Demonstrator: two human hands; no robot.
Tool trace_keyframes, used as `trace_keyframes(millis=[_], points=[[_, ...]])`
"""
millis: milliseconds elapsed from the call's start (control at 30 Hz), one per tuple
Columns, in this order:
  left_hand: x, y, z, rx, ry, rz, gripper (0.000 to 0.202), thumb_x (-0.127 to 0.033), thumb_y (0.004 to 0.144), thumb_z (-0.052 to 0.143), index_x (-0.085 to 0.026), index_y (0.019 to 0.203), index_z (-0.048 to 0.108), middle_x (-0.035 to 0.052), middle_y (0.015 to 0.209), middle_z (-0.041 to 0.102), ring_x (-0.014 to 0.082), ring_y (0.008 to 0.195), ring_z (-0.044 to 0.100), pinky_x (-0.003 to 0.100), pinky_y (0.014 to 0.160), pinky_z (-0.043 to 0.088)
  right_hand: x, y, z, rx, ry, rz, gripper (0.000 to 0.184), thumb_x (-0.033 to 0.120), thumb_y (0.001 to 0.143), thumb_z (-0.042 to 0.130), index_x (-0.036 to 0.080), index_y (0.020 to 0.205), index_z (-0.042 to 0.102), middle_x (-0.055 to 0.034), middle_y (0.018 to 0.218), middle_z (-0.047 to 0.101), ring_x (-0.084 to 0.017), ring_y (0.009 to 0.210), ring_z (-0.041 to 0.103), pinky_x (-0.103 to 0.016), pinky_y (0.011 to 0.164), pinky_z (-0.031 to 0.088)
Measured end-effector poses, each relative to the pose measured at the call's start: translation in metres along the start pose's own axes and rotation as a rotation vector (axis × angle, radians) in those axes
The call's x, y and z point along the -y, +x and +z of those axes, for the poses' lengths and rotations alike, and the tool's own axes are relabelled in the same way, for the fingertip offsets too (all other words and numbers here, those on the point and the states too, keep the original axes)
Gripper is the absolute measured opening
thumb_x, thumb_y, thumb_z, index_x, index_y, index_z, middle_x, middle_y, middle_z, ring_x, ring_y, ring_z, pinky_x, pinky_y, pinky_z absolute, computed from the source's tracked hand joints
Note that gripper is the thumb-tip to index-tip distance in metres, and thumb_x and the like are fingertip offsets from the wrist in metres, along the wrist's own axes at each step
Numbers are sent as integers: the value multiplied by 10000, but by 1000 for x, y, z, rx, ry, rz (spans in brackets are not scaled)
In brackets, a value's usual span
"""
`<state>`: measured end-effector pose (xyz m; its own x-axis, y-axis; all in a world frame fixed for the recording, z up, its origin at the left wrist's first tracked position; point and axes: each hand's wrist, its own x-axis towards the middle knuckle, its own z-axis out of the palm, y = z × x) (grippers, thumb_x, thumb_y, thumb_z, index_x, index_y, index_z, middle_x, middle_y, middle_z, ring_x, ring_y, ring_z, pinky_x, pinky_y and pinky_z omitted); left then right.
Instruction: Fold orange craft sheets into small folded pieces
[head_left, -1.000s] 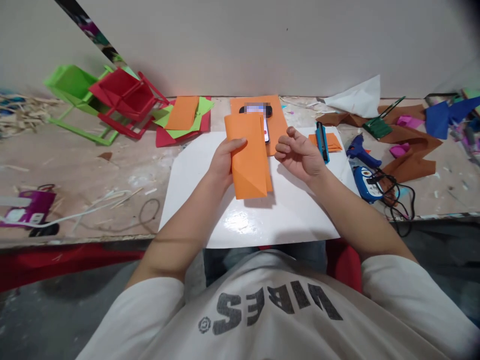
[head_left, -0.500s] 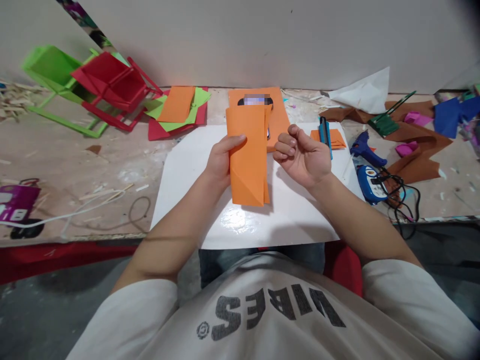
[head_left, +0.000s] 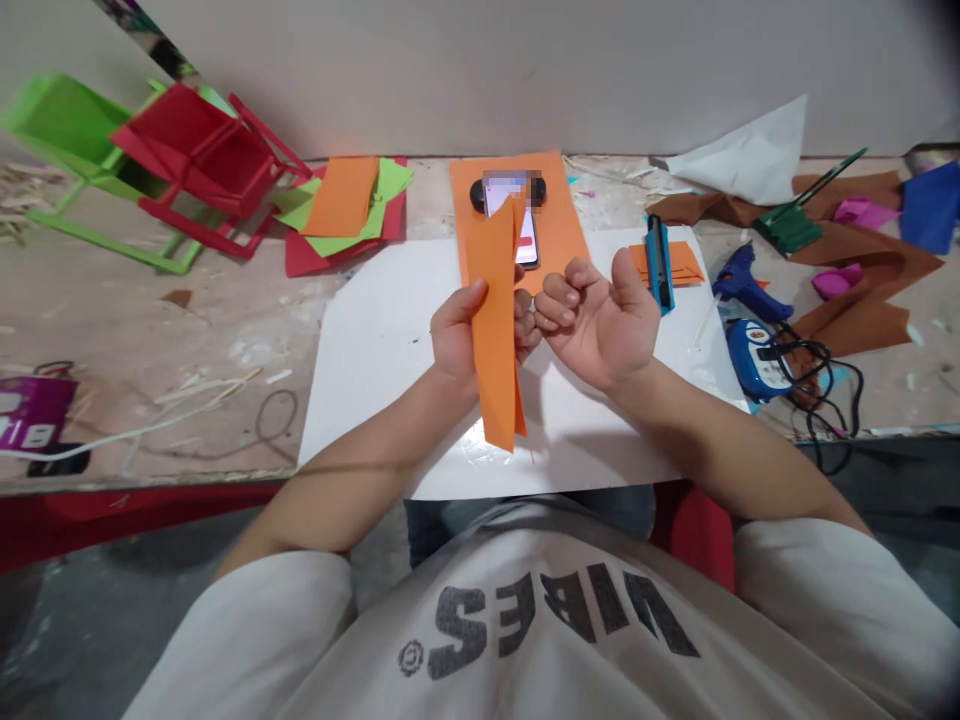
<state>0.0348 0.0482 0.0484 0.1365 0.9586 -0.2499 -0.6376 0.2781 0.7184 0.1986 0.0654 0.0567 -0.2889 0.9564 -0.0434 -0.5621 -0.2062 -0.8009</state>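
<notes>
A folded orange craft sheet (head_left: 493, 330) stands upright over the white board, turned nearly edge-on. My left hand (head_left: 457, 330) grips it, thumb on the near face and fingertips showing past its right edge. Close by on the right, my right hand (head_left: 596, 325) is turned palm up with nothing in it. Its fingers curl loosely, the thumb sticks out apart, and its fingertips meet or nearly meet those of my left hand. Behind the folded sheet, a phone (head_left: 529, 250) is partly hidden; it lies on a flat orange sheet (head_left: 559, 200).
The white board (head_left: 367, 350) covers the middle of the table. Red (head_left: 206, 150) and green model chairs (head_left: 67, 130) stand left, beside stacked coloured sheets (head_left: 341, 200). Rightward lie a blue-handled cutter-like tool (head_left: 660, 265), a glue gun (head_left: 750, 285) and a corded blue device (head_left: 754, 355).
My left hand has turned the folded orange sheet from face-on to nearly edge-on, bringing its fingers into view. My right hand has opened its thumb outward and now sits against or near the left fingertips.
</notes>
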Motion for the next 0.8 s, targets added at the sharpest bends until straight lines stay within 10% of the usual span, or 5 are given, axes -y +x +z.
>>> trace_keyframes(millis=[300,533,800], points=[[4,3,-6,-59,28,36,504,-729,1090,716,-232,1115,798,30,795,708,216,761,797,353,688,695,-4,-2,-1,13,-29,13,669,881,1017,769,297,839,497,6,813,465,-209,750,558,-393,706,563],[-2,6,-11,-62,65,60,505,-753,1041,786,-253,1114,784,24,817,713,207,776,796,364,734,698,-7,3,-19,40,-27,14,519,236,782,1015,326,1077,598,52,977,631,-163,886,648,-349,826,642],[-5,12,-16,-75,-11,80,424,-640,977,850,-237,1073,760,32,852,786,234,804,833,366,754,704,-13,10,-24,61,-116,16,743,549,654,1200,310,1163,715,42,995,794,-138,846,702,-264,698,584]])
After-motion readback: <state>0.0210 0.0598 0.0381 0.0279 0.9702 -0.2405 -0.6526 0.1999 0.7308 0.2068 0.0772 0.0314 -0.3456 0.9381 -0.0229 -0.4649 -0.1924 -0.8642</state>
